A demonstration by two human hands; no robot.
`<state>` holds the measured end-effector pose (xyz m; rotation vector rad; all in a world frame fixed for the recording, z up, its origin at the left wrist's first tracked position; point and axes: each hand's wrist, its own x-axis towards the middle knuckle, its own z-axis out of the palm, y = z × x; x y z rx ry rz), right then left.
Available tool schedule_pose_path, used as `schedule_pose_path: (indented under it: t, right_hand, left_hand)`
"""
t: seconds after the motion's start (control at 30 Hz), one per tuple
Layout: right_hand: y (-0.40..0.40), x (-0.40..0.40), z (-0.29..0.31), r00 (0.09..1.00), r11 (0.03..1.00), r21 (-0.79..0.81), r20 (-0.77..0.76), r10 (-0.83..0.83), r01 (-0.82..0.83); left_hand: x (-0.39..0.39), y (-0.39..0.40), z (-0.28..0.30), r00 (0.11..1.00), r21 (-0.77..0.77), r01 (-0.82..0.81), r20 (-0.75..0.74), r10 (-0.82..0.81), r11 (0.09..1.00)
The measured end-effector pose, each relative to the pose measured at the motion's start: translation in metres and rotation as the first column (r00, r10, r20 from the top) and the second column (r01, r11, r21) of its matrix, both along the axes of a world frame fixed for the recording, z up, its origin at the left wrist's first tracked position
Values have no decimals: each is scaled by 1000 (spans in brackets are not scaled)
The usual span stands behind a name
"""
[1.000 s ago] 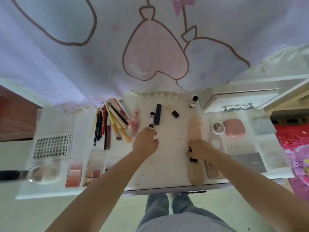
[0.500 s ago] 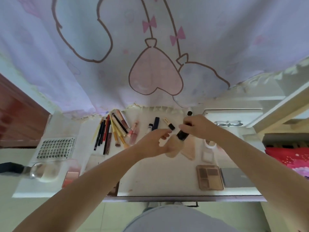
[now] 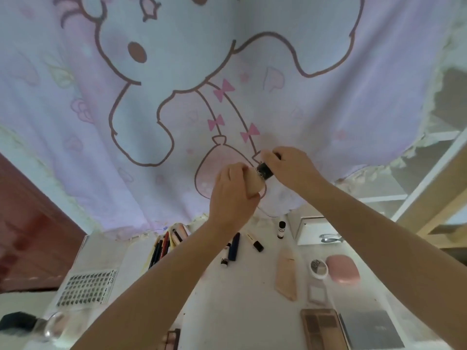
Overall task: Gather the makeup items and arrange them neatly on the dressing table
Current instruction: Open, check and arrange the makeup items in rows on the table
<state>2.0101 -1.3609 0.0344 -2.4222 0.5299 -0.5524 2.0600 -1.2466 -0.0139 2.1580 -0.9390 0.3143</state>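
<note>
A: Where's your tube?
B: Your left hand (image 3: 231,195) is curled round the beige tube (image 3: 253,183), raised above the table (image 3: 242,299); your right hand (image 3: 288,168) pinches its black cap (image 3: 264,171).
A: Rest?
B: Second tube (image 3: 286,274), palette (image 3: 319,327), pink compact (image 3: 342,271), pencils (image 3: 160,248) lie on the table.

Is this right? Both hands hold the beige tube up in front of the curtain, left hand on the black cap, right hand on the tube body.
Not quite: the hands are swapped. In the head view, the right hand grips the black cap and the left hand grips the body of the beige tube. The rest holds: both lift it in front of the pale purple cartoon curtain.
</note>
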Motion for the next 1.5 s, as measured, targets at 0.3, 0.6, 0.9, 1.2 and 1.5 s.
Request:
schedule_pose_path:
  t: [0.3, 0.6, 0.9, 1.2, 1.5]
  right_hand:
    - [3, -10, 32, 888, 945, -177, 330, 321, -276]
    - [-9, -1, 103, 875, 853, -345, 147, 461, -392]
    - [-18, 15, 119, 938, 948, 17, 149, 312, -318]
    - [-29, 12, 131, 866, 871, 91, 192, 461, -484]
    - [-29, 12, 146, 861, 879, 100, 282, 424, -466]
  left_hand:
    - [8, 21, 62, 862, 61, 397, -367, -349, 916]
    - [38, 20, 132, 953, 174, 296, -119, -278, 939]
    - [49, 14, 162, 950, 272, 10, 296, -93, 962]
    - [57, 11, 179, 936, 275, -41, 346, -60, 961]
    - [62, 9, 197, 897, 305, -43, 431, -98, 951]
